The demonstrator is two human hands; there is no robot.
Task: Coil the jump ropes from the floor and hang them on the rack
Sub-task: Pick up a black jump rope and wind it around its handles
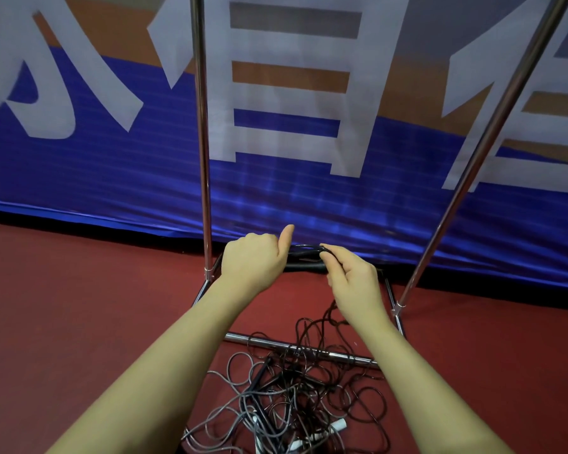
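Two hands are working one black jump rope (304, 257) in front of the steel rack (204, 132): your left hand (254, 258) is gripping it in a closed fist with the thumb sticking up, while your right hand (350, 278) is pinching its thin cord between curled fingers. Below your forearms, more ropes (289, 398) are lying tangled on the red floor (79, 322), draped over the rack's base bar. Behind, a blue banner (112, 165) is hanging.
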